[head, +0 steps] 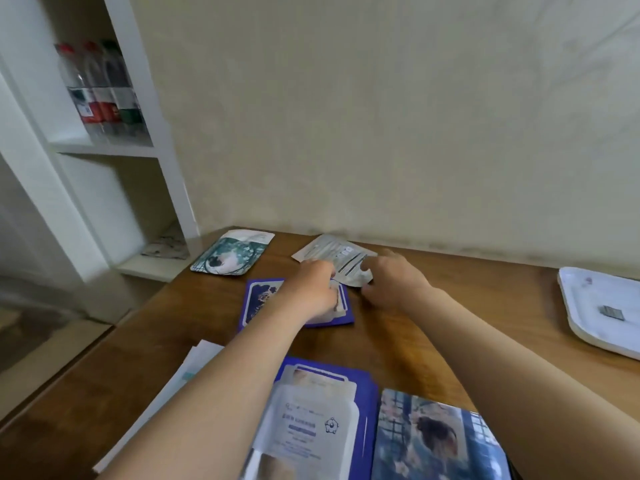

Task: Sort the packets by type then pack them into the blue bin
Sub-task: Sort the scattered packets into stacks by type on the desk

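While both bare forearms stretch forward over the surface (381, 348), the left hand (311, 289) sits knuckles-up, its fingers curled at the near edge of the silver packet (332, 252); the hand itself hides whether they grip it. The right hand (394, 282) pinches that packet's near right corner between forefinger and thumb. The packet lies at the far side, near the wall. A blue packet (259, 299) is partly covered by the left wrist. Blur smears all print, and the nearest packets (322, 427) are cut off below.

R hand (391, 284) pinches silver pkt (330, 252) w/ L hand (313, 289) at its edge, over blue pkt (258, 301).
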The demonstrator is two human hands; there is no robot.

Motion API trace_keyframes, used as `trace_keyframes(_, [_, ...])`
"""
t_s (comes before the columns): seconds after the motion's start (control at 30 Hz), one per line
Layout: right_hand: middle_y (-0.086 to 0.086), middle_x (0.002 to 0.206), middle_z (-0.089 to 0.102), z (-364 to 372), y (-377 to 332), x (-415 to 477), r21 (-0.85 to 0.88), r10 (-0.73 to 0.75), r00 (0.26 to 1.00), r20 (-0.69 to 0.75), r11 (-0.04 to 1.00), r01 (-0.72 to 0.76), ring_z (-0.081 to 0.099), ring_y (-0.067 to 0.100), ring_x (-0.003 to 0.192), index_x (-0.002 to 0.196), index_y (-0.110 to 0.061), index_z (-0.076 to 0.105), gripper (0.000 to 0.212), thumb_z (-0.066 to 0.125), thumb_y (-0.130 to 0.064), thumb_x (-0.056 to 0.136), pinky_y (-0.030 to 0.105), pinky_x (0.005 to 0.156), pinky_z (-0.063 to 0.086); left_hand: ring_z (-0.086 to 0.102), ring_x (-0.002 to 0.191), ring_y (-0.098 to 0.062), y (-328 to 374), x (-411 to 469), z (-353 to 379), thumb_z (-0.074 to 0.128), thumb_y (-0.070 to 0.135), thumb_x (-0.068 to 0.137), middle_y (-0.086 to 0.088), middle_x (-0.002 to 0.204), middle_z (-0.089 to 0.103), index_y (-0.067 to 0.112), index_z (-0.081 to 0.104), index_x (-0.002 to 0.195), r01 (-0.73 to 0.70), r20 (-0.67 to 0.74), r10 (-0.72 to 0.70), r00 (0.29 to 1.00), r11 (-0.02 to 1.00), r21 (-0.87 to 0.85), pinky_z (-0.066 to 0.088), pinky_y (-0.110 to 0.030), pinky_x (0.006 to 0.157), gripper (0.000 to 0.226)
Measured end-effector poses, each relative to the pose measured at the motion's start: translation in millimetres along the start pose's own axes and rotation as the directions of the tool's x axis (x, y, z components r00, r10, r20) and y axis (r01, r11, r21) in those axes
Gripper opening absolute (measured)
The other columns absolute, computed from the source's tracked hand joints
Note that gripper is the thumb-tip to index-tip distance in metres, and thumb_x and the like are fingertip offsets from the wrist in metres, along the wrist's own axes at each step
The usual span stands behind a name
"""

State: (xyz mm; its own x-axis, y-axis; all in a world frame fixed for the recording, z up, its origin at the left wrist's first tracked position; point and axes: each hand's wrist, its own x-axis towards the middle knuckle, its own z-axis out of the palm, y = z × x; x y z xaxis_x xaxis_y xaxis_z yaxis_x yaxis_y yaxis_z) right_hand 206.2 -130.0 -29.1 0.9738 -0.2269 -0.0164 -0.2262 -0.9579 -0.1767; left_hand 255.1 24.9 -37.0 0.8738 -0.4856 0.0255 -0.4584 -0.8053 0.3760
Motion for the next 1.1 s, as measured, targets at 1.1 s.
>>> trace_keyframes(1.1, [0.019,0.085,0.066,-121.4,53.9,-137.5,0.983,0.083,0.995,-0.057,0.181,0.041,0.068,0.027,0.069,0.099,0.001,0.063,0.008,0.059,-0.006,0.098,0.044,0.074,0.058,0.073,0.089,-0.025,93.3,-83.6,-73.3,0.056,0.002,0.103,-0.014,0.101,0.075,0.007,0.067,0.111,-0.004,-0.009,-0.072,0.997,0.077,-0.997,0.060,-0.042,0.077,0.015])
